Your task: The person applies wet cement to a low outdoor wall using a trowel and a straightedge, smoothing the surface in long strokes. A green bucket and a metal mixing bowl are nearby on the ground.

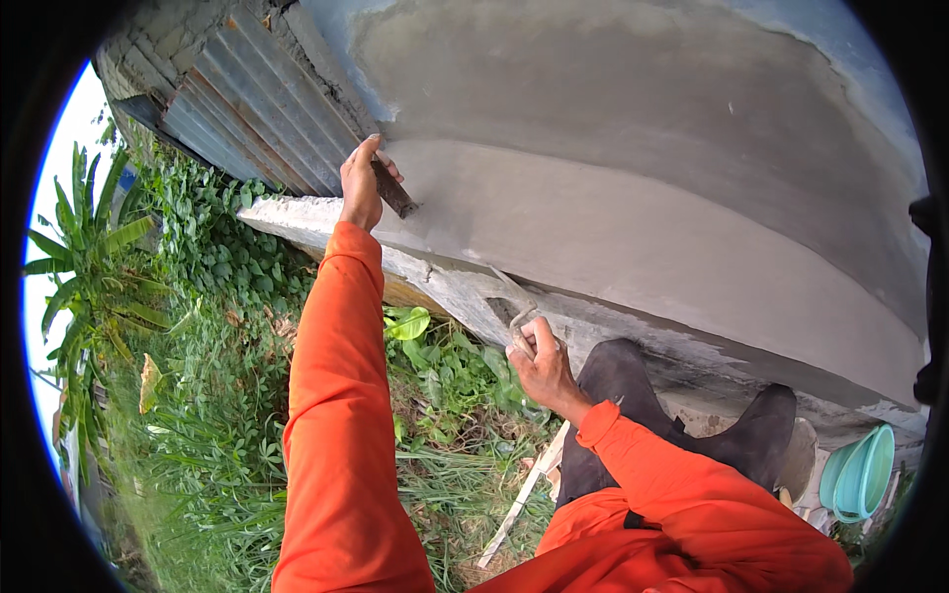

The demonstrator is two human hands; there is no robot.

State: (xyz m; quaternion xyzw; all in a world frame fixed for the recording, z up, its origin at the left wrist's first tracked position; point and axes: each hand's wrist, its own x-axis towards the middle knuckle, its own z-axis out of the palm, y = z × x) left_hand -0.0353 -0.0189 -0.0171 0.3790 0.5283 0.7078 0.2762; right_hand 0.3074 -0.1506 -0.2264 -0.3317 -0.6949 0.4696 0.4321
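My left hand (pixel 362 186), arm stretched out, is closed around a dark brown wooden block (pixel 393 191). The block's lower end touches the smooth grey plaster (pixel 554 217), near the far left end of the surface. Closer to my body, my right hand (pixel 546 368) grips the handle of a trowel (pixel 518 314) smeared with grey. Its bent neck shows above my fingers, and its blade, seen partly edge-on, is beside the ledge's outer edge. Both sleeves are orange.
A rough concrete ledge (pixel 440 280) runs below the plaster. Corrugated metal sheets (pixel 252 104) lean at the upper left. Leafy plants (pixel 222 227) and grass grow below on the left. Teal basins (pixel 858 472) stand at the lower right, and a pale wooden strip (pixel 521 502) lies near my legs.
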